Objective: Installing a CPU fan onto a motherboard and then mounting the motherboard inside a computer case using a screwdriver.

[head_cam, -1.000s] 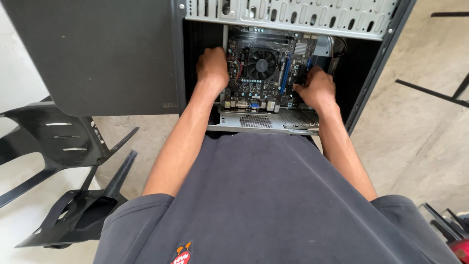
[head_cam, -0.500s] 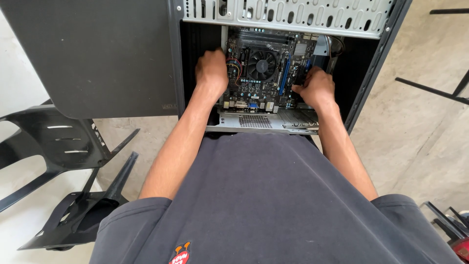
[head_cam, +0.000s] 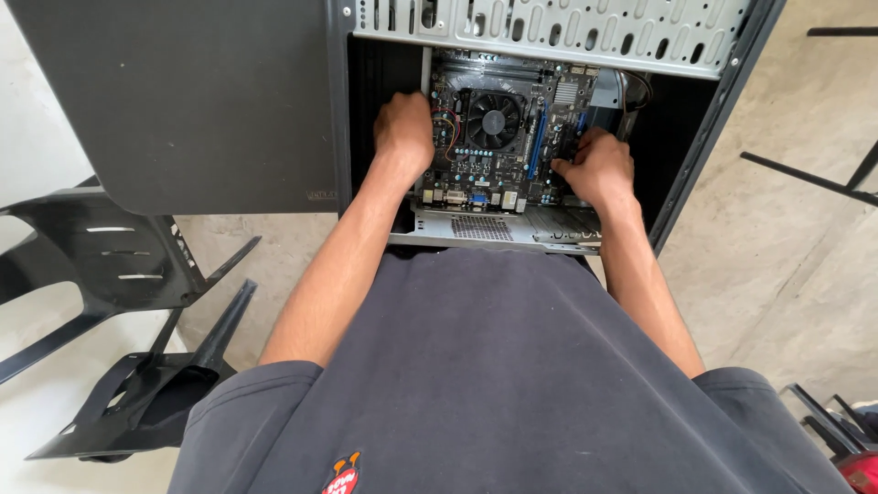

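Observation:
An open computer case lies on the floor in front of me, with a dark motherboard inside it and a round black cooler fan near the board's middle. My left hand grips the motherboard's left edge, fingers curled over it. My right hand holds the board's right edge, next to a blue slot. Both hands rest on the board at about the same height.
The case's black side panel stands open at the left. A black plastic front bezel lies on the floor at the lower left. The floor is bare concrete; thin black rods lie at the right.
Both hands stay on the motherboard's edges. The right hand has shifted slightly outward; otherwise nothing has visibly moved.

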